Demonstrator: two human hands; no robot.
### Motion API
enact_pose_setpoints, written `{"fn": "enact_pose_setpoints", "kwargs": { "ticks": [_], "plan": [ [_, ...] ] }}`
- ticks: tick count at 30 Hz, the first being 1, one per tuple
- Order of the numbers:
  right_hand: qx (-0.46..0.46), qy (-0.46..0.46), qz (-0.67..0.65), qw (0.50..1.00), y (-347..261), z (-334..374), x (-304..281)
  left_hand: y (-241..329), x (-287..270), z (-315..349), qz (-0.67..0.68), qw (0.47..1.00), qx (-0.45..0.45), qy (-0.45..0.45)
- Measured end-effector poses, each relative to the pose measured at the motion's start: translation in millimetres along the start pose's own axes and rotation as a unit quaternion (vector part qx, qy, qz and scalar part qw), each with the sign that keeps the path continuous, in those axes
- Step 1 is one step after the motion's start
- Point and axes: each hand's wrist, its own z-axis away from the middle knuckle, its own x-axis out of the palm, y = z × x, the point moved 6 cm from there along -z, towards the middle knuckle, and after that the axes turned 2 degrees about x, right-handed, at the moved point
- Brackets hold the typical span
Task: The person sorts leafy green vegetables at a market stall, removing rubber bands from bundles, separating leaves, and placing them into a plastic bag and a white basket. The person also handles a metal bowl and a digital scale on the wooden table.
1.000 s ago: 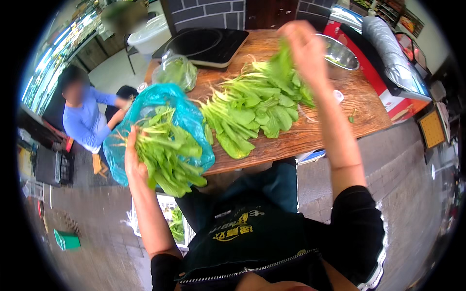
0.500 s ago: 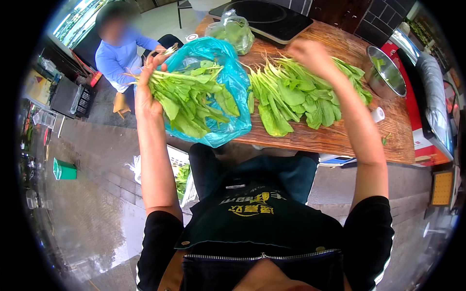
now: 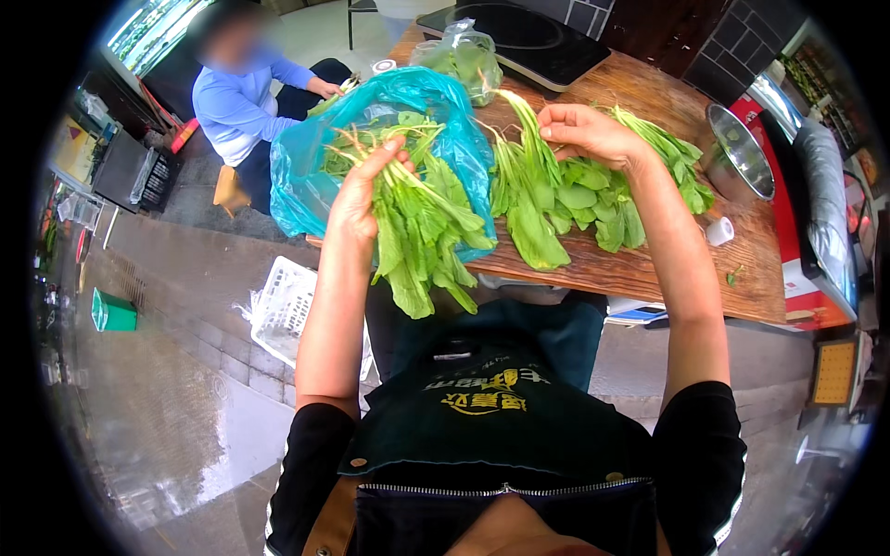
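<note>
My left hand [image 3: 360, 195] is closed round the pale stems of a bunch of leafy greens [image 3: 422, 246]. Its leaves hang down in front of an open blue plastic bag [image 3: 301, 190], which holds more greens and sits at the table's left end. Over the table, my right hand [image 3: 593, 137] has its fingers bent against a few greens [image 3: 528, 144] whose stems stand up from the row; the fingertips are partly hidden by the stems. Under and beyond that hand lies the spread row of greens [image 3: 593, 199], roots toward the far side.
On the wooden table [image 3: 649, 278] are a clear bag of greens [image 3: 459, 65], a black cooktop [image 3: 519, 46], a steel bowl [image 3: 742, 153] and a small white roll [image 3: 719, 232]. A person in blue [image 3: 236, 102] sits beyond the left end. A white basket [image 3: 283, 301] stands below.
My left hand has come right and nearer with its bunch, out from over the bag's left side. My right hand has lowered to the row, where some stems now stand raised.
</note>
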Motion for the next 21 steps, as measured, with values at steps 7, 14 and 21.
{"fn": "enact_pose_setpoints", "kwargs": {
  "ticks": [7, 14, 21],
  "plan": [
    [0.012, -0.052, -0.024, 0.998, -18, -3, 43, -27, 38, 0, -0.043, 0.997, -0.035, -0.062],
    [-0.203, 0.09, 0.352, 0.909, -54, 6, 106, -34, 34, 1, -0.042, 0.999, -0.011, -0.028],
    [0.004, 0.105, 0.186, 0.977, 3, -34, 30, -22, 24, 13, 0.018, 0.999, -0.024, -0.045]
  ]
}}
